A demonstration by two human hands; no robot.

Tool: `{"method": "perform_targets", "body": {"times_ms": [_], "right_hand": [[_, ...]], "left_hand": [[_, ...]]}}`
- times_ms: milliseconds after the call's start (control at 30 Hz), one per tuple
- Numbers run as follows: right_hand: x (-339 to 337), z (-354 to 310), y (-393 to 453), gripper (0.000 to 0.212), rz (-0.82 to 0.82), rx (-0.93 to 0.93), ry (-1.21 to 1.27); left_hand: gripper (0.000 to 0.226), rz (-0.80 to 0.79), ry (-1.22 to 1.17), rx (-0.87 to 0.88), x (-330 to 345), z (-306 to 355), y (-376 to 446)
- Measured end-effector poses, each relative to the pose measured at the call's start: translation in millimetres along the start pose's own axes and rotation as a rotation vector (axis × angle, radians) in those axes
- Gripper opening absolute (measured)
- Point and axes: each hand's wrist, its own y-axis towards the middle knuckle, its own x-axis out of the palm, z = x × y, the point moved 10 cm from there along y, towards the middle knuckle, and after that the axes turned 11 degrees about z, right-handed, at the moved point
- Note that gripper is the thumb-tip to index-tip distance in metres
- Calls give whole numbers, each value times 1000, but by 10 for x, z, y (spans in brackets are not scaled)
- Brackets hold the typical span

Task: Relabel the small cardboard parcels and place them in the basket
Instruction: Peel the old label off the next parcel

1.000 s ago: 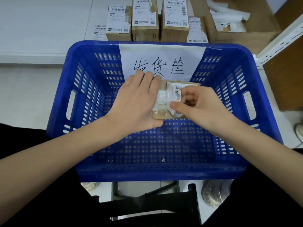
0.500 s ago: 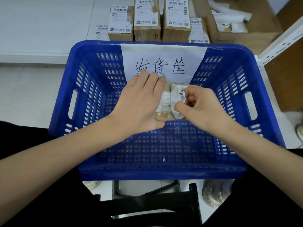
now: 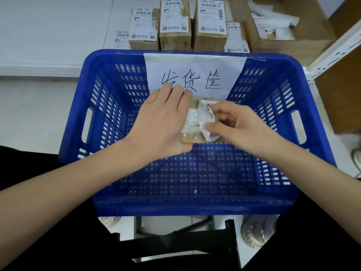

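Both forearms enter from the near edge and converge over the blue basket (image 3: 109, 122). The left hand (image 3: 162, 122) lies palm down, fingers extended together toward the far wall, and its grip holds the small cardboard parcel (image 3: 190, 138) along the parcel's left side, with the thumb at the near corner. The right hand (image 3: 240, 126) is turned inward with fingers curled; its thumb and forefinger form a narrow grip pinching the crumpled white label (image 3: 204, 118), which is partly lifted off the parcel's top face. The parcel is held inside the basket, toward the far wall; whether it rests on the floor of the basket cannot be determined. A paper sign (image 3: 195, 73) with handwritten characters hangs on the far wall. Beyond the basket, labelled cardboard boxes (image 3: 174, 22) stand in a row on the table (image 3: 48, 32).
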Motion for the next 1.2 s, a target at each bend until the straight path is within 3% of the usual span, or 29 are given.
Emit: {"method": "perform_targets", "body": {"times_ms": [300,433,467,567,633,1033,1200], "right_hand": [[30,-15,-9,22,-100,-20,-45],[90,0,-18,61,-131,25,-17],[85,-4,-14,59,-111,21,-13],[77,-33,-17,20,-40,-10,5],[67,-22,-10,9,-9,-20,15],[58,92,28,16,102,-23,-83],[16,81,14,21,140,4,-16]], "left_hand": [[87,-1,-18,-26,13,-27,-6],[89,-23,0,-14,45,-21,-14],[88,-23,-1,-16,41,-17,-12],[89,-20,4,-10,28,1,6],[90,-18,2,-5,24,10,10],[87,-60,58,46,93,86,-16],[89,-59,63,37,93,72,-2]]}}
